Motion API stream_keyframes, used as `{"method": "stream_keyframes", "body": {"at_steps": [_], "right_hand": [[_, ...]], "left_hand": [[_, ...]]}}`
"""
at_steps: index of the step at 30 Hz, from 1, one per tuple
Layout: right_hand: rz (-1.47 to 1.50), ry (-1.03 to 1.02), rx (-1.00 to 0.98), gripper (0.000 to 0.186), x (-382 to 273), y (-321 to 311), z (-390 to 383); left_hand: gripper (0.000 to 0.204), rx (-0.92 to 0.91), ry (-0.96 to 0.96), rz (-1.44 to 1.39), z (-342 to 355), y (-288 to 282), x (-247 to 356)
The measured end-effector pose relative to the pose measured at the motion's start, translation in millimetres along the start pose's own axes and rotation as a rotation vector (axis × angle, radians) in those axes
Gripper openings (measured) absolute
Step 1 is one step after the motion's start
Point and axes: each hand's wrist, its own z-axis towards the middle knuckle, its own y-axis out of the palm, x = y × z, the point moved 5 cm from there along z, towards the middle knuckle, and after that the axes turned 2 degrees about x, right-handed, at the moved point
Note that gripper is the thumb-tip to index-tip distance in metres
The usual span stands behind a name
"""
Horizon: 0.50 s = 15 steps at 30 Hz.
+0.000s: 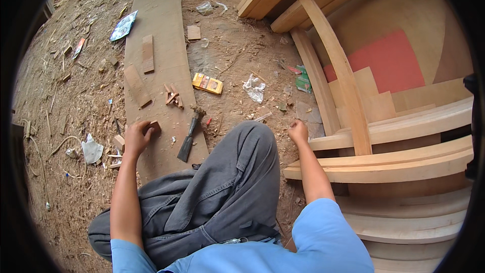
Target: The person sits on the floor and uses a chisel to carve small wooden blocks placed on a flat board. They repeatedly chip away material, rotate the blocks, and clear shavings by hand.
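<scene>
My left hand [136,139] is over the near end of a long brown board [164,17] on the ground. Its thumb and fingers close on a small wooden block [156,128]. To the right of that block lies a chisel [188,139] with a dark flat blade and a worn wooden handle. A small heap of short wooden pegs [173,97] rests farther up the board, beside two flat wood pieces [137,86]. My right hand [298,131] is curled closed beside the timber frame at right; whatever its fingers may hold is hidden.
Wooden frames [348,78] and stacked curved timbers [404,220] fill the right side. A yellow packet [207,84], a crumpled clear plastic bag [254,89] and a blue-white pouch [124,26] lie about. Wood shavings cover the dirt floor [65,98]. My bent legs [217,192] take up the front.
</scene>
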Motion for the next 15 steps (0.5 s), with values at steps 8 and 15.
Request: {"method": "stream_keyframes", "body": {"at_steps": [8, 15], "right_hand": [[-0.156, -0.219, 0.004, 0.01, 35, 27, -3], [-0.185, -0.231, -0.079, 0.006, 1, 9, 10]], "left_hand": [[0.027, 0.014, -0.014, 0.044, -2, -3, 5], [0.025, 0.013, -0.018, 0.038, -4, -5, 3]]}}
